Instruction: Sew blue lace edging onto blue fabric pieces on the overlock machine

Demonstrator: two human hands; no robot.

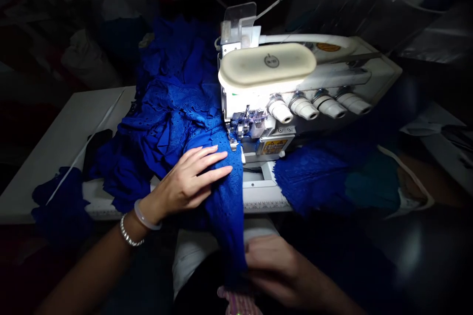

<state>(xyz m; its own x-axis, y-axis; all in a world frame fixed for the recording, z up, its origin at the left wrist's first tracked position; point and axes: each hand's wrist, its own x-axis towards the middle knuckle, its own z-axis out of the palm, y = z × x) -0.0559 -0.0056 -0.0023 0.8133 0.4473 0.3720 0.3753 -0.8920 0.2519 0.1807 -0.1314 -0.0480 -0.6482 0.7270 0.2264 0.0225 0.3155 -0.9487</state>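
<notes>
My left hand (190, 180) lies flat with fingers stretched out on blue lace fabric (177, 123), just left of the presser foot (236, 130) of a white overlock sewing machine (295, 83). A strip of the fabric hangs from the needle area down over the table's front edge. My right hand (281, 268) is low in the dark, below the table edge, at the lower end of that hanging strip; it is blurred and its fingers are hard to read. Two bracelets sit on my left wrist.
The white sewing table (70, 133) carries a heap of blue fabric at its back left. More blue and teal cloth (332, 172) lies right of the machine. A black object (96, 147) rests on the table's left part. The surroundings are dark.
</notes>
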